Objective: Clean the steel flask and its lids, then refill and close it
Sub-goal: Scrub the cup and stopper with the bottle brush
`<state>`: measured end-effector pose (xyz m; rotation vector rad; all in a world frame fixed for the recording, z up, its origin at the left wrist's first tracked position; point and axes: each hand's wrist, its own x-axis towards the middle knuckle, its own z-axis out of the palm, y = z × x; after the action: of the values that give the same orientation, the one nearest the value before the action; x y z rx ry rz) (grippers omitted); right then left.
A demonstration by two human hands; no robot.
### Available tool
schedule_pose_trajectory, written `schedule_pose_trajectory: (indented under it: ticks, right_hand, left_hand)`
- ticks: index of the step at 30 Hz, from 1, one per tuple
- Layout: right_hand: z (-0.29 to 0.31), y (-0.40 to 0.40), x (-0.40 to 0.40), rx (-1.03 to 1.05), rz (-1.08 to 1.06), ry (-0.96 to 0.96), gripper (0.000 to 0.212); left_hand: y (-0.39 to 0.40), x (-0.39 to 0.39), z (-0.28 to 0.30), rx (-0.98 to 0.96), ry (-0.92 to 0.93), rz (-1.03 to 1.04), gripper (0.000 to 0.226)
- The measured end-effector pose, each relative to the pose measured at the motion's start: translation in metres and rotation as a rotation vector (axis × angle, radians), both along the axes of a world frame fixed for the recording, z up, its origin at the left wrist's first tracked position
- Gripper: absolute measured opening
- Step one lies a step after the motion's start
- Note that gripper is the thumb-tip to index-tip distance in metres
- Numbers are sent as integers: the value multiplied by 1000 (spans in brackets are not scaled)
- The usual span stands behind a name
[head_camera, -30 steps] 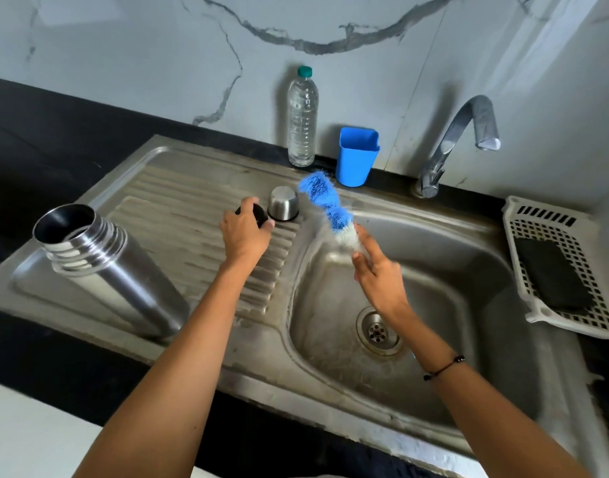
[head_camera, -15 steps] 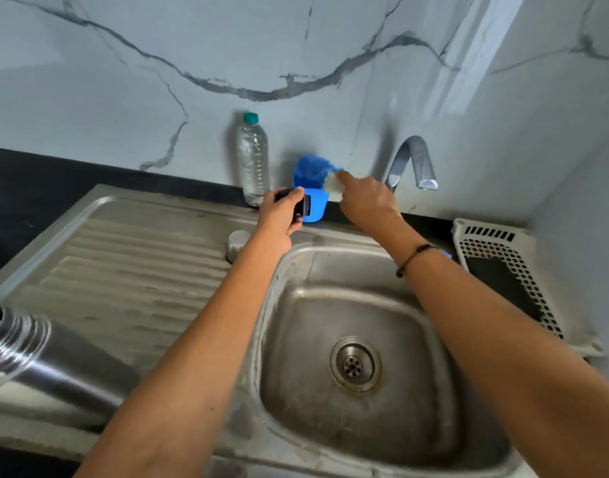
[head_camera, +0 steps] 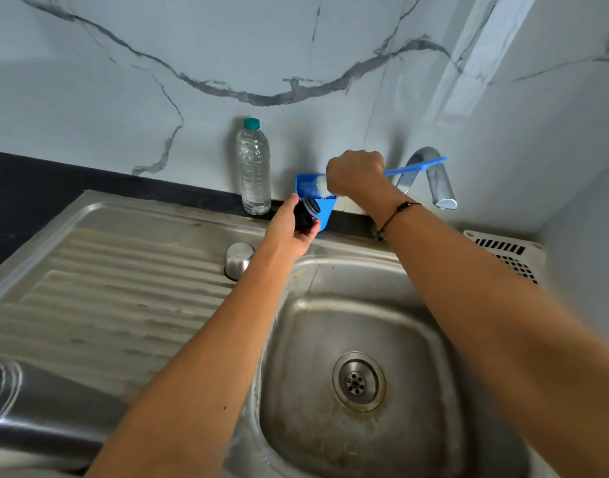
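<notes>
My left hand [head_camera: 289, 225] holds the flask's black inner stopper [head_camera: 306, 213] up in front of a blue cup [head_camera: 325, 210] at the back of the counter. My right hand [head_camera: 356, 174] grips a blue bottle brush [head_camera: 417, 166] by its handle; the bristle end dips into the blue cup. The steel cap lid [head_camera: 238, 259] sits upside down on the drainboard beside the basin. The steel flask [head_camera: 27, 408] lies open at the lower left edge, only partly in view and blurred.
A steel sink basin [head_camera: 417, 339] with its drain [head_camera: 358, 381] lies below my arms. A plastic water bottle [head_camera: 254, 167] stands against the marble wall. The tap [head_camera: 434, 177] curves over the basin. A white plastic basket [head_camera: 506, 253] sits at the right.
My right hand turned the brush over and pushed its bristles down into the blue cup. My left hand lifted the black stopper off the drainboard up to the cup. The camera moved forward.
</notes>
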<state>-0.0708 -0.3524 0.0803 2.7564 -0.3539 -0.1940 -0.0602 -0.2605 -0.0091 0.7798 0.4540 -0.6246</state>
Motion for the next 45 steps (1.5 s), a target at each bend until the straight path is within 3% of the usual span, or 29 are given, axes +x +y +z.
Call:
schedule_pose_trajectory:
  ticks: [11, 16, 19, 22, 24, 27, 32, 38, 43, 45]
  right_hand:
    - [-15, -8, -23, 133, -66, -103, 33]
    - [-13, -8, -59, 349, -170, -261, 43]
    - [-39, -12, -90, 665, -296, -364, 53]
    - [-85, -16, -125, 1227, -351, -552, 50]
    - [-111, -17, -157, 1524, -359, -580, 46]
    - [-135, -16, -206, 1743, -328, -568, 41]
    - [-156, -23, -246, 1626, -165, -587, 42]
    - [-178, -31, -264, 1051, 0, -546, 48]
    - [-185, -24, -263, 952, -29, -636, 56]
    - [-185, -16, -265, 903, 17, -667, 56]
  left_hand:
    - [1, -8, 0, -21, 18, 11, 20]
    - [13, -15, -4, -14, 35, 23, 23]
    - [16, -24, -6, -27, 22, 22, 25]
    - [18, -38, -6, -16, 3, 26, 30]
    - [21, -48, -9, -9, 0, 16, 31]
    - [28, -64, -17, 2, 15, 4, 23]
    - [24, -94, -37, 73, 41, -33, 19]
    - [17, -116, -50, 1, 56, -69, 12]
    - [15, -125, -57, -44, 145, -12, 35]
    - [12, -125, -57, -74, 126, 1, 26]
